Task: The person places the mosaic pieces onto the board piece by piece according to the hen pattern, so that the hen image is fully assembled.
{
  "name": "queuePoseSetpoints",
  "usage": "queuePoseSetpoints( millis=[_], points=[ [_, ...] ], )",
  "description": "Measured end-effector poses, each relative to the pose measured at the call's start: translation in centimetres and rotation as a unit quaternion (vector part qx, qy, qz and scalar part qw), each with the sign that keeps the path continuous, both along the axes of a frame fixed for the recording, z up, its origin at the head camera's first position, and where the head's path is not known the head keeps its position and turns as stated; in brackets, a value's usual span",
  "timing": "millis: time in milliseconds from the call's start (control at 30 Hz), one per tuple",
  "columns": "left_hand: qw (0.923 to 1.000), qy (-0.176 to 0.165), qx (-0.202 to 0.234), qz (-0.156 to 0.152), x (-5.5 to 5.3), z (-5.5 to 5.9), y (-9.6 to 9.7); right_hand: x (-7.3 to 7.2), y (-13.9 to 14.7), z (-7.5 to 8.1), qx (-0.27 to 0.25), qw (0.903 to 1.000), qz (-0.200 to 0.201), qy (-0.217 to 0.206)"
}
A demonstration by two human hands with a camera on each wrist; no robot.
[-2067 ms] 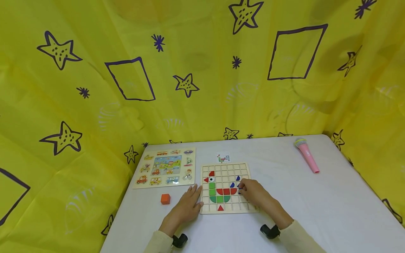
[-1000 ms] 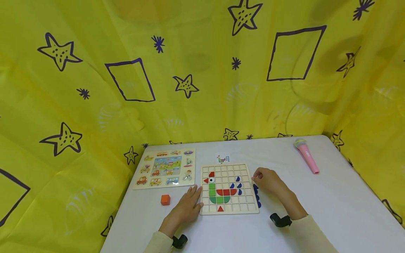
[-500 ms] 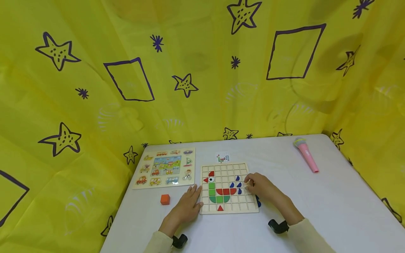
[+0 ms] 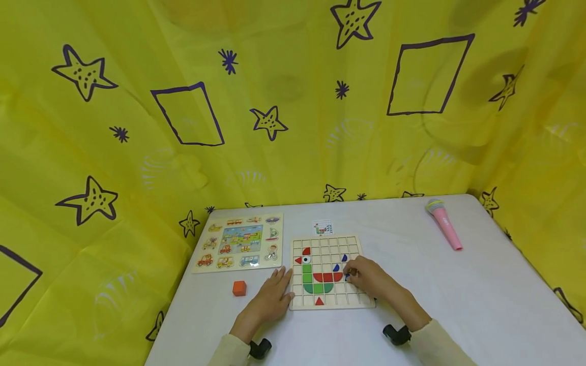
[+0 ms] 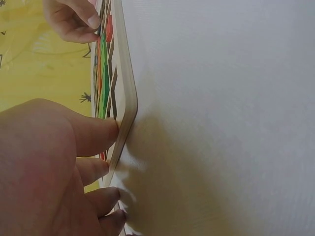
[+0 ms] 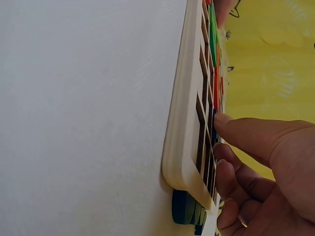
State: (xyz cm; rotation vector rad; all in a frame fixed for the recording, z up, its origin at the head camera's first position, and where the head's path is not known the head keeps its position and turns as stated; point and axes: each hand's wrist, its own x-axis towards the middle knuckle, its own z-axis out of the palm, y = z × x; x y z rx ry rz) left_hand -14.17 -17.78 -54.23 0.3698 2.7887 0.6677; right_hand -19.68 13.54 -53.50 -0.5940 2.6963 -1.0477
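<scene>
A wooden grid board (image 4: 340, 301) lies on the white table, with a bird figure of red, green and blue pieces on it. My left hand (image 4: 271, 299) lies at its left edge with fingers spread; in the left wrist view the thumb (image 5: 98, 135) touches the rim. On the board's right part, my right hand (image 4: 370, 277) pinches at a blue half-circle piece (image 6: 214, 118) with its thumb at the piece and its fingers curled. Two blue pieces show uncovered just left of its fingertips. More blue pieces (image 6: 182, 206) sit beside the board's right edge.
Behind the board lies a small picture card (image 4: 323, 227) of the same bird. A vehicle puzzle board (image 4: 201, 256) is at back left, with an orange cube (image 4: 239, 288) in front. A pink toy microphone (image 4: 446, 226) lies at back right. Yellow curtains (image 4: 293, 168) surround the table.
My right hand was over the board, moved right to the blue pieces beside its edge, then came back left over the board's blue pieces. The left hand has stayed still.
</scene>
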Motion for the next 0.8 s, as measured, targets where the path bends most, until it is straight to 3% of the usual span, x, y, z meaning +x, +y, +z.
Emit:
queuePoseSetpoints(
  millis=[500,800],
  points=[
    [1.0,0.004,0.004,0.001,0.2,0.4,0.1,-0.3,0.4,0.3,-0.004,0.9997,-0.016,-0.018],
    [1.0,-0.002,-0.001,0.002,0.1,0.2,0.0,-2.0,4.0,1.6,0.026,0.9965,-0.074,-0.03]
  ],
)
